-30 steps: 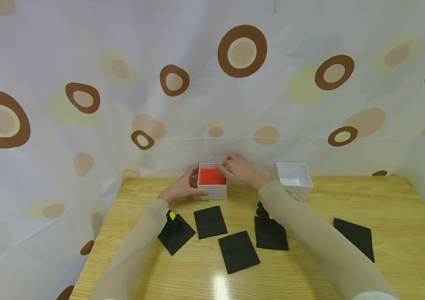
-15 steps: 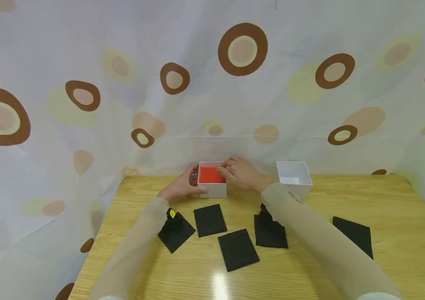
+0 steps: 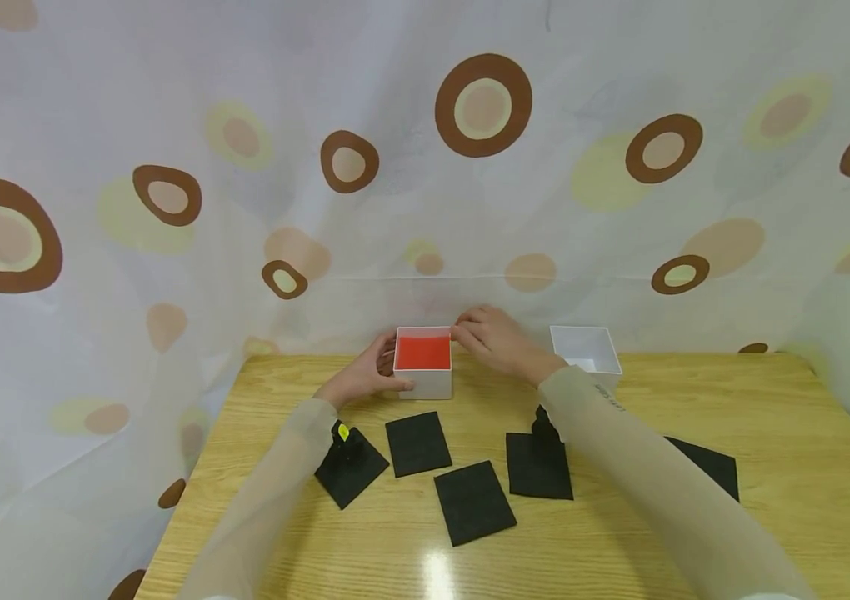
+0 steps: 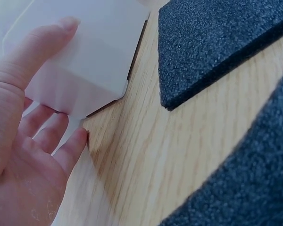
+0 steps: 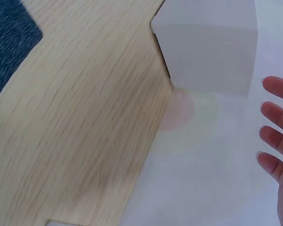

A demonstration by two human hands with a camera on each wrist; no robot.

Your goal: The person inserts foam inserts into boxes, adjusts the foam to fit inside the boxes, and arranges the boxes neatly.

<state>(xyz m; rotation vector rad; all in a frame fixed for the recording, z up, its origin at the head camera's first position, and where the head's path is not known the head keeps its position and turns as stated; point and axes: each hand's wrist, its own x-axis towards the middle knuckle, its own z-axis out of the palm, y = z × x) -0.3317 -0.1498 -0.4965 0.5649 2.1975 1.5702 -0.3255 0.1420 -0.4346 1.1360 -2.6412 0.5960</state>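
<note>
Left white box [image 3: 426, 385] sits on the worktop [image 3: 365, 550] at frame centre, a red piece [image 3: 423, 354] inside, looks level and reaching across between the walls; that part reads as done or nearly so, though how it sits underneath can't be seen. Left hand [image 3: 367, 372] grips the box at its left corner, thumb on front face, fingers round the left side; right hand [image 3: 498, 340] is at the right rear corner, fingers loosely extended and spaced in the right wrist view, not holding anything visible, contact with the rim can't be told. Remaining, as far as it shows: right white box [image 3: 586, 343], right of centre, no red in the visible part of its inside, neither hand on it; five black squares [image 3: 419, 444] lie flat and apart across the lower part of the frame, none gripped, rightmost partly hidden by the right sleeve [image 3: 657, 467]. Guess: early-to-middle stage, one box filled at least in part, squares and second box not dealt with yet
</note>
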